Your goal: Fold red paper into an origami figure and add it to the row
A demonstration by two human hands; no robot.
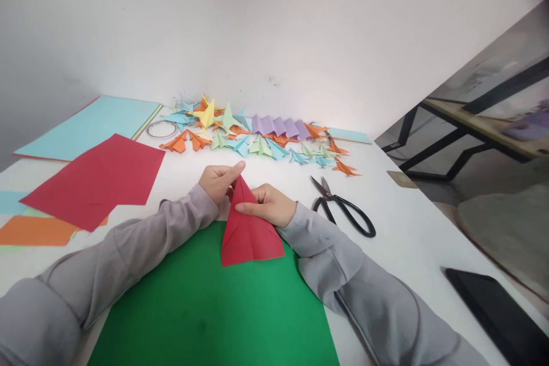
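Observation:
A red folded paper [253,234] with a pointed top and a wide lower edge is held up between my two hands. My left hand [219,182] is closed at the left of its tip, thumb pointing up toward the point; part of its fingers is hidden behind the paper. My right hand [272,206] grips the paper from the right, with its thumb pressed flat on the front face and the fingers behind. Creases run down from the tip. Beneath lies a large green sheet [206,309] on the white table [412,240].
Black-handled scissors [343,206] lie on the right, and a dark flat device [497,309] near the right edge. Red sheets [103,177], blue sheets [90,123] and an orange sheet [36,231] are on the left. Several folded paper shapes [259,146] and a tape roll [161,128] line the wall.

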